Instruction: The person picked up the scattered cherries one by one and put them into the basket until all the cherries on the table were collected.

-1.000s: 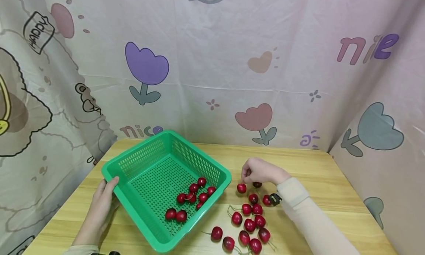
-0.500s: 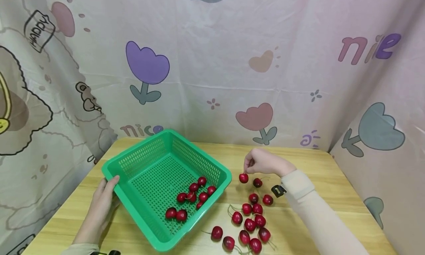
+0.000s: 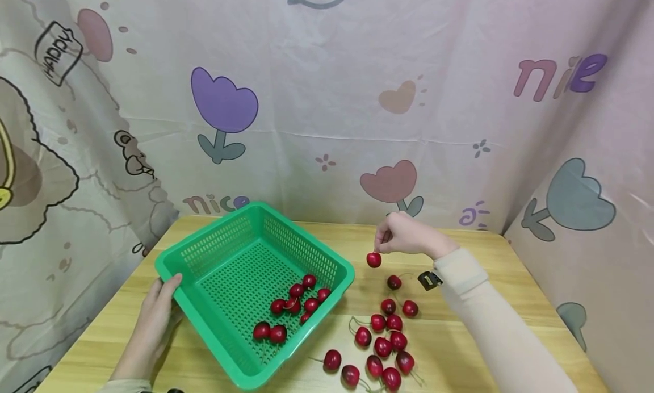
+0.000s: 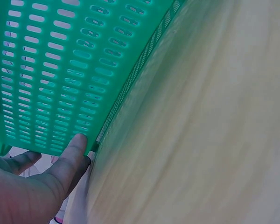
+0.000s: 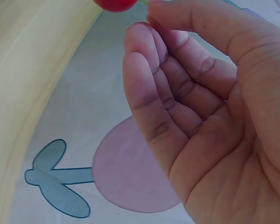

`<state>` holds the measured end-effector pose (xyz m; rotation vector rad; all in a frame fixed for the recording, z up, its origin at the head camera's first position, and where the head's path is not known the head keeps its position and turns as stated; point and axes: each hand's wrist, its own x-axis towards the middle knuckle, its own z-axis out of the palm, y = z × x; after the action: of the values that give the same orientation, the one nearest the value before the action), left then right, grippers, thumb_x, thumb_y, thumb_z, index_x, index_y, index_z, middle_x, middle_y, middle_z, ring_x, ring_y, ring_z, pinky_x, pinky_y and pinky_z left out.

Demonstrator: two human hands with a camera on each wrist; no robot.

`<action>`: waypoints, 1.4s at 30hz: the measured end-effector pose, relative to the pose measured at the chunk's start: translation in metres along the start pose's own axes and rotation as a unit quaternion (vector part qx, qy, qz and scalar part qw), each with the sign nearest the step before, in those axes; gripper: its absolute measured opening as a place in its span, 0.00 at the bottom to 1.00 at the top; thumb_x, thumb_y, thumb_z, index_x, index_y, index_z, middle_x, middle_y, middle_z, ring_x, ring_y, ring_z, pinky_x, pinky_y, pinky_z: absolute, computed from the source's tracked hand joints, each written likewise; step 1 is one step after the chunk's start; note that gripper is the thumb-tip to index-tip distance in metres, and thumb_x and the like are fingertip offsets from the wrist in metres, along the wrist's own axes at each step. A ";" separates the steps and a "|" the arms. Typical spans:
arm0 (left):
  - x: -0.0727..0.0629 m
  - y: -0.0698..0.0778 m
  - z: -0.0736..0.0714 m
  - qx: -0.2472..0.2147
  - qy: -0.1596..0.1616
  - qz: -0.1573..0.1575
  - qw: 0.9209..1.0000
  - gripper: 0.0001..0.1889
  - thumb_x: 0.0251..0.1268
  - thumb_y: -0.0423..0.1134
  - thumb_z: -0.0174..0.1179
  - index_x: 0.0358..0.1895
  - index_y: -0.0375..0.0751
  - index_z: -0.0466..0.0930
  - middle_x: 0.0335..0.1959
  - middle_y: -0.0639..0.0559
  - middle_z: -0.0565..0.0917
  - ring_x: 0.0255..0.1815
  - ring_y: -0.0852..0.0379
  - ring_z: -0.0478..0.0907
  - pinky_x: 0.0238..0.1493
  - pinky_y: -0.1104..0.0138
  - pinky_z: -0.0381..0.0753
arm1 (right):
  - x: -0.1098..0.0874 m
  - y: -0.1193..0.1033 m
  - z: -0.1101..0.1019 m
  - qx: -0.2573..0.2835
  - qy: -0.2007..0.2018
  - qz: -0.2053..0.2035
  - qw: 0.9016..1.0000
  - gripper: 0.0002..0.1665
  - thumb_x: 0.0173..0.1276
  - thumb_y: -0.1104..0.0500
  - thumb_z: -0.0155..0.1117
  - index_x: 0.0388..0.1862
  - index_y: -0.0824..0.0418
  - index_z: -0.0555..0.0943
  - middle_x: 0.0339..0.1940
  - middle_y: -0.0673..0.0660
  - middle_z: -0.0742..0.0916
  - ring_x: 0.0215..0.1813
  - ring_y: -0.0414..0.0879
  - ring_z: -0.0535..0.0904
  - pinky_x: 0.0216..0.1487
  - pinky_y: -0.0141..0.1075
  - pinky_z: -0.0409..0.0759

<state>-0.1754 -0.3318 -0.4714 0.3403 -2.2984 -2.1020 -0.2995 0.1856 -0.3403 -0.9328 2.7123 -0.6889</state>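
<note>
Pinched by its stem, a red cherry [image 3: 374, 260] hangs below the fingertips of my right hand [image 3: 406, 235], above the table right of the green basket [image 3: 204, 323]. In the right wrist view the same cherry [image 5: 115, 3] shows at the top edge, with thumb and forefinger meeting on its stem. My left hand [image 3: 153, 313] grips the basket's left corner, thumb over the rim. In the left wrist view its fingers lie against the perforated wall [image 4: 60, 93]. Several cherries [image 3: 293, 306] lie inside the basket, towards its near right side.
More loose cherries [image 3: 383, 346] with stems are spread over the wooden table [image 3: 475, 330] to the right of the basket, below my right hand. A printed cloth [image 3: 317, 97] hangs behind the table and along both sides.
My right hand has risen from the table, lifting the cherry by its stem away from the others. The left hand and the basket have stayed in place.
</note>
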 end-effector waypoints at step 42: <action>-0.002 -0.001 -0.001 0.018 0.004 0.005 1.000 0.45 0.88 0.63 0.42 0.89 0.39 0.35 0.78 0.40 0.58 0.54 0.79 0.73 0.48 0.84 0.78 | 0.038 -0.077 -0.020 -0.049 0.010 -0.063 0.997 0.08 0.71 0.60 0.76 0.30 0.55 0.90 0.27 0.47 0.89 0.30 0.37 0.81 0.38 0.31 0.81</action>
<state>-0.1736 -0.3321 -0.4720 0.3372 -2.3308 -2.0544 -0.2949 0.1159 -0.2871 -1.1347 2.7437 -0.5953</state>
